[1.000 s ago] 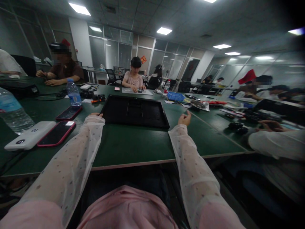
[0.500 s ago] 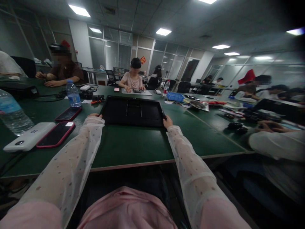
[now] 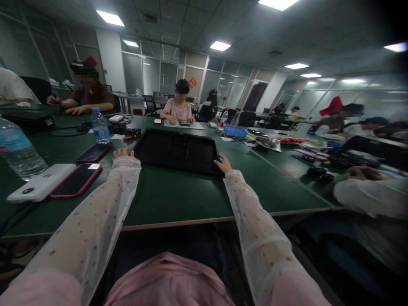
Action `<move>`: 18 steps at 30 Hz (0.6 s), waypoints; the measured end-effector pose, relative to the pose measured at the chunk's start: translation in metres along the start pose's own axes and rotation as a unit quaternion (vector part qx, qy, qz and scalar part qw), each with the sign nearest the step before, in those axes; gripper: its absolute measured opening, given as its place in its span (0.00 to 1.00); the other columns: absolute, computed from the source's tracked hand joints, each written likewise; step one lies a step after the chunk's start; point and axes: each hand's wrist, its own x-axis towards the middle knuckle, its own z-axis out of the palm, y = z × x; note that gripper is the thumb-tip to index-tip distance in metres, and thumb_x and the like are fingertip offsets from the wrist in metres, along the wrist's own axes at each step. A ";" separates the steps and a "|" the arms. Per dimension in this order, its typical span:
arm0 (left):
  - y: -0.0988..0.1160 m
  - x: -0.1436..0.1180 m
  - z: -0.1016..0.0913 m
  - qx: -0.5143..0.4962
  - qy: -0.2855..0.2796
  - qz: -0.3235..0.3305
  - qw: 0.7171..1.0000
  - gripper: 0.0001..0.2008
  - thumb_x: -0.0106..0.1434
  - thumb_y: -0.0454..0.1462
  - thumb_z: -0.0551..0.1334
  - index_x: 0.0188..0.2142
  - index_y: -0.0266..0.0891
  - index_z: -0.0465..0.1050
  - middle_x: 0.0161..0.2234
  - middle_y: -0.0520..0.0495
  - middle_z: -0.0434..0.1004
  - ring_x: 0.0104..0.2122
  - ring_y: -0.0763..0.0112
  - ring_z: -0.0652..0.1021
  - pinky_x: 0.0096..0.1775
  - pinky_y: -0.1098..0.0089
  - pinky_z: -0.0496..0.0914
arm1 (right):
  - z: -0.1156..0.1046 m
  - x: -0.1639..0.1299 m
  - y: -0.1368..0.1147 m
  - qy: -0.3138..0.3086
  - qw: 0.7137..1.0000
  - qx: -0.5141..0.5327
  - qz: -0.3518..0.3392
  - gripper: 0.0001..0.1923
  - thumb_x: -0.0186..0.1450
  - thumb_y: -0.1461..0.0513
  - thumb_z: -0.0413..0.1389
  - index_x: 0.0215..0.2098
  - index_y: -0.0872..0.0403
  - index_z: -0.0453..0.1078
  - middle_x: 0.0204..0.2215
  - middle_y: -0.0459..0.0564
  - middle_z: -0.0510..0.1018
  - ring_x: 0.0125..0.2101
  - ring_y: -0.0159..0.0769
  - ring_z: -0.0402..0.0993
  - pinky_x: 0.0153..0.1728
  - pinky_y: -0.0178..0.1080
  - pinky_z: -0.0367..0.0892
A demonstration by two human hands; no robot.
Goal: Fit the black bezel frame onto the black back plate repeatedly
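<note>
Hands are gripping a wide black tray [image 3: 178, 151] lying flat on the green table [image 3: 178, 195], seen from the head camera, the only view. Left hand [image 3: 123, 153] is closing over the tray's near-left corner, and right hand [image 3: 223, 164] is pinching its near-right corner, fingers wrapping the rim. Two red-cased phones [image 3: 76, 179] and a water bottle [image 3: 100, 126] are sitting just beside the left corner; swinging the tray leftward is likely to be knocking them. Corner-only holds are risking a tilt, I judge, letting the tray slip.
</note>
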 end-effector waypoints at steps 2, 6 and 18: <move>0.004 -0.004 -0.005 -0.005 0.009 0.006 1.000 0.27 0.73 0.43 0.56 0.66 0.32 0.72 0.67 0.25 0.66 0.66 0.35 0.63 0.61 0.39 0.64 | 0.006 -0.004 -0.007 0.016 0.999 0.019 -0.032 0.38 0.59 0.60 0.67 0.66 0.57 0.67 0.55 0.61 0.82 0.55 0.49 0.80 0.63 0.57 0.72; 0.013 -0.014 -0.016 -0.006 0.015 0.013 1.000 0.26 0.73 0.43 0.56 0.65 0.36 0.73 0.66 0.28 0.67 0.66 0.37 0.62 0.61 0.40 0.63 | 0.012 -0.013 -0.019 0.015 0.996 0.046 -0.081 0.36 0.58 0.60 0.66 0.65 0.53 0.70 0.55 0.57 0.82 0.59 0.50 0.78 0.64 0.60 0.70; 0.017 -0.012 -0.014 0.000 0.012 -0.009 1.000 0.24 0.73 0.41 0.55 0.64 0.36 0.74 0.65 0.27 0.67 0.66 0.39 0.62 0.62 0.39 0.62 | -0.011 -0.017 -0.023 0.100 0.989 0.022 -0.109 0.34 0.54 0.64 0.58 0.60 0.60 0.73 0.48 0.60 0.85 0.53 0.51 0.82 0.61 0.58 0.74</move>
